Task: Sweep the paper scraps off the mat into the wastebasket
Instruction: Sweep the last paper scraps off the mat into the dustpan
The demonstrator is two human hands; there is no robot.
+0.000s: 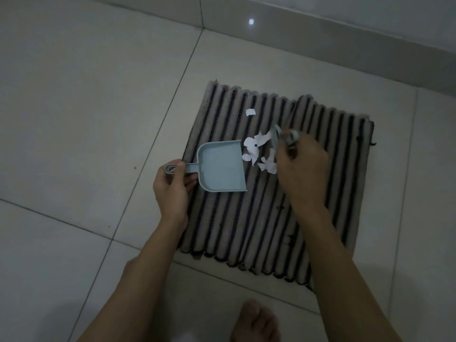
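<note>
A striped beige and dark mat (246, 218) lies on the tiled floor. White paper scraps (256, 150) are bunched near its middle, and one lone scrap (250, 112) lies farther back. My left hand (171, 191) grips the handle of a pale blue dustpan (219, 166), whose open mouth faces right, touching the scrap pile. My right hand (301, 169) holds a small pale blue brush (277, 139) just right of the scraps, its bristles blurred. No wastebasket is in view.
Pale floor tiles (86, 119) surround the mat. A wall base (345, 40) runs along the far right. My bare foot (256, 322) shows at the bottom edge, just in front of the mat.
</note>
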